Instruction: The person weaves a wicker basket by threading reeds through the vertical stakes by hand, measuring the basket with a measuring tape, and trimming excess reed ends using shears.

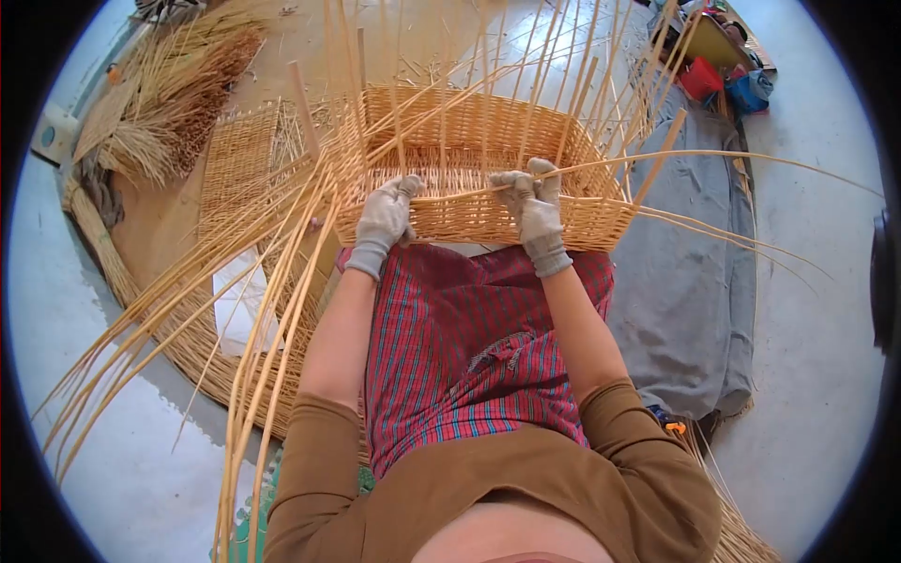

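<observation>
We have our gloved left hand curled shut over the near rim of the wicker basket, which stands just beyond the plaid cloth over our lap, its upright stakes rising above the walls. Our gloved right hand is closed at the same rim, fingers pinching a long cane that runs out to the right. To our left, more loose canes fan past a woven panel, and grey fabric lies to our right.
</observation>
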`<control>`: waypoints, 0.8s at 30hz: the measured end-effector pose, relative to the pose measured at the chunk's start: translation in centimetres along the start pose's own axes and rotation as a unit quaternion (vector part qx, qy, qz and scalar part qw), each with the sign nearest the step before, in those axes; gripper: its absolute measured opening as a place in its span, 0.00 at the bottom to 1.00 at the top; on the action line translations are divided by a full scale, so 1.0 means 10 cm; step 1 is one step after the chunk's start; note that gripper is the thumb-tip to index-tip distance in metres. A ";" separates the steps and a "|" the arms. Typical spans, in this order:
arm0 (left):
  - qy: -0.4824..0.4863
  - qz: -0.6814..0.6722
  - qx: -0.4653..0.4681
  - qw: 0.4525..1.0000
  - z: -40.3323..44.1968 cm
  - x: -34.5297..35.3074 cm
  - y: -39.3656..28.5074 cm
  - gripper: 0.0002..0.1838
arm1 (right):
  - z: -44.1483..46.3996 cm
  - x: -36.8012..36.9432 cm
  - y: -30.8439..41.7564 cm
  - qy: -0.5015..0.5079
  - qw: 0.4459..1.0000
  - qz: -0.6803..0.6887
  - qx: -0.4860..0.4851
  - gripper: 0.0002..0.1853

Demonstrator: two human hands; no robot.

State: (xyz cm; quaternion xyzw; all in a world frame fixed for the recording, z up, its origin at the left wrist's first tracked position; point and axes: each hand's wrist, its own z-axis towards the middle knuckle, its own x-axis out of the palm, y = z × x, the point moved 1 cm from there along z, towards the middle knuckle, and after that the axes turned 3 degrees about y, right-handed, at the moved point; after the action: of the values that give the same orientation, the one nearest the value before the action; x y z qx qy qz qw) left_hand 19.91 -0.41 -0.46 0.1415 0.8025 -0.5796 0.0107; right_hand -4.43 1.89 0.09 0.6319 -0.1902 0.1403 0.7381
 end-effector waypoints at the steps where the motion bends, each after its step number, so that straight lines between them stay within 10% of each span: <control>1: 0.032 -0.019 -0.015 0.999 -0.02 -0.02 0.02 0.21 | 0.00 -0.08 -0.01 0.010 0.999 0.035 0.027 0.12; 6: 0.025 -0.064 0.023 0.997 -0.07 0.11 0.12 0.14 | 0.04 -0.07 0.14 -0.023 0.994 -0.086 0.062 0.10; 10: -0.084 -0.046 0.028 0.995 -0.06 0.28 0.13 0.13 | 0.72 0.89 0.45 0.140 0.903 -0.400 -0.074 0.27; 17: -0.023 -0.110 -0.087 0.990 -0.02 0.12 -0.01 0.13 | 0.47 0.42 0.48 0.035 0.985 -0.109 -0.132 0.30; 19: 0.001 -0.085 -0.073 0.994 0.01 0.10 -0.04 0.11 | -0.12 -0.66 -0.23 -0.012 0.996 -0.031 -0.081 0.19; 24: -0.060 0.007 0.026 0.998 0.23 0.08 -0.02 0.21 | -0.25 -0.21 0.23 -0.120 0.989 -0.084 0.023 0.11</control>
State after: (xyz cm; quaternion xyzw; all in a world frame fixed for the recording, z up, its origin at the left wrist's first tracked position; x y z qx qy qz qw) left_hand 18.76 -2.45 -1.14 0.1120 0.7838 -0.6080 0.0588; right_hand -7.03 4.79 0.82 0.6744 -0.2207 0.0055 0.7046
